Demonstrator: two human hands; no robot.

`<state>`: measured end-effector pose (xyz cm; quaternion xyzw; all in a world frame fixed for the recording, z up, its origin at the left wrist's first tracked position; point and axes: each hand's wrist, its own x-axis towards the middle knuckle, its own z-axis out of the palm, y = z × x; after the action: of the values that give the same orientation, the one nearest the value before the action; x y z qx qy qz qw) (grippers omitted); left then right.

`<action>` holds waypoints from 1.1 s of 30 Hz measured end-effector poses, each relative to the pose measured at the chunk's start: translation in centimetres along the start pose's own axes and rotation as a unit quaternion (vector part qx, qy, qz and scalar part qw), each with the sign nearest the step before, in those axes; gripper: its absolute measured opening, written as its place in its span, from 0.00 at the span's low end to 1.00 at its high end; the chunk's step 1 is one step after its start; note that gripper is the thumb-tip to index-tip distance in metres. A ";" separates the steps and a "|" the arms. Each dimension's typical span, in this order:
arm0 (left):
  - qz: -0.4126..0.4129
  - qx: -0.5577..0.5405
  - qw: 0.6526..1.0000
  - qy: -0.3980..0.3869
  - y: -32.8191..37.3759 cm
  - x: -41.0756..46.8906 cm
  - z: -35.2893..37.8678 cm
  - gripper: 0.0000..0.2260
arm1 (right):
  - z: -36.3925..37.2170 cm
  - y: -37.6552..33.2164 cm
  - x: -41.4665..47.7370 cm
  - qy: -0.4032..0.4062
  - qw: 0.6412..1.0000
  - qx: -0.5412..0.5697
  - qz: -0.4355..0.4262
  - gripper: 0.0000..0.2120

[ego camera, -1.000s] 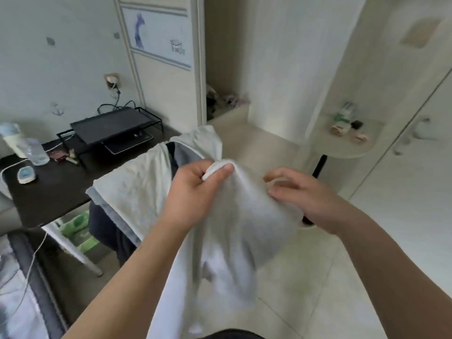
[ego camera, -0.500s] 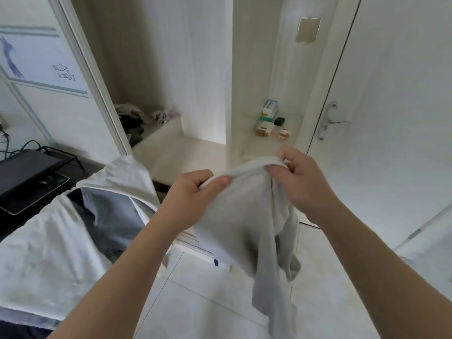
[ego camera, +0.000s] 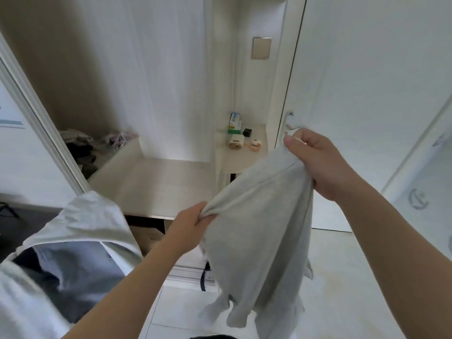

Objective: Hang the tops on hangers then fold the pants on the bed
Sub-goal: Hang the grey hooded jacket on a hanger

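A light grey garment hangs in front of me, stretched between both hands. My left hand pinches its lower left edge at mid-frame. My right hand grips the upper edge, raised higher and to the right, near the door handle. The cloth drapes down toward the floor, its lower end bunched. More clothes, a white top over blue-grey fabric, lie draped at the lower left. No hanger is visible.
An open wardrobe with a pale shelf stands ahead, a heap of dark clothes in its left corner. A small corner shelf holds boxes and small items. A white door with a handle is at right. Tiled floor below.
My view turned right from the desk toward the wardrobe and door. My hands moved apart: the right rose up and right, the left dropped, spreading the grey garment.
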<state>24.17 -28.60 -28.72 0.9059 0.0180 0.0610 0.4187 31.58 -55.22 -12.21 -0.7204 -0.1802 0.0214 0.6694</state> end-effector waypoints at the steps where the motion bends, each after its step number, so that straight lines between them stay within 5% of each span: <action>1: 0.024 -0.010 0.999 0.030 0.4 0.3 -0.9 0.09 | 0.1 0.5 -0.1 -0.019 0.999 -0.038 0.018 0.13; 4: 0.088 -0.043 0.994 0.056 2.8 0.9 -3.3 0.14 | 1.1 2.3 -0.8 -0.100 0.979 -0.154 0.088 0.13; 8: 0.183 -0.079 0.980 0.026 6.1 0.4 -5.2 0.07 | 5.5 5.9 -2.8 -0.222 0.942 -0.201 0.149 0.36; 10: 0.228 -0.068 0.971 0.033 7.2 0.4 -6.3 0.07 | 8.6 8.7 -4.6 -0.285 0.913 -0.212 0.199 0.32; 13: 0.255 -0.045 0.965 0.045 7.4 1.0 -8.5 0.10 | 12.0 12.0 -6.6 -0.275 0.896 -0.249 0.245 0.23; 18: 0.145 -0.038 0.974 0.169 3.1 3.7 -11.3 0.14 | 13.9 10.3 -5.2 -0.165 0.933 -0.253 0.195 0.10; 21: 0.039 -0.032 0.977 0.205 -0.1 3.9 -12.0 0.02 | 15.4 7.4 -3.1 -0.085 0.973 -0.137 0.163 0.09; 25: 0.005 -0.109 0.954 0.279 -2.8 -0.8 -9.9 0.18 | 17.9 4.6 -0.3 -0.067 0.990 -0.050 0.116 0.05; 28: -0.014 -0.208 0.956 0.206 -3.5 -5.3 -6.3 0.17 | 20.0 3.9 0.7 -0.075 0.991 -0.025 0.103 0.06; 31: -0.060 -0.148 0.982 0.103 -5.1 -7.1 -3.1 0.20 | 21.2 3.5 1.2 -0.074 0.992 0.014 0.101 0.07; 33: -0.088 -0.113 0.985 0.092 -6.4 -6.8 -2.2 0.12 | 20.9 3.3 1.7 -0.056 0.992 0.049 0.104 0.07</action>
<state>17.30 -23.31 -32.82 0.8383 0.1295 0.1082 0.5184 28.26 -34.80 -17.18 -0.6992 -0.1402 0.1396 0.6870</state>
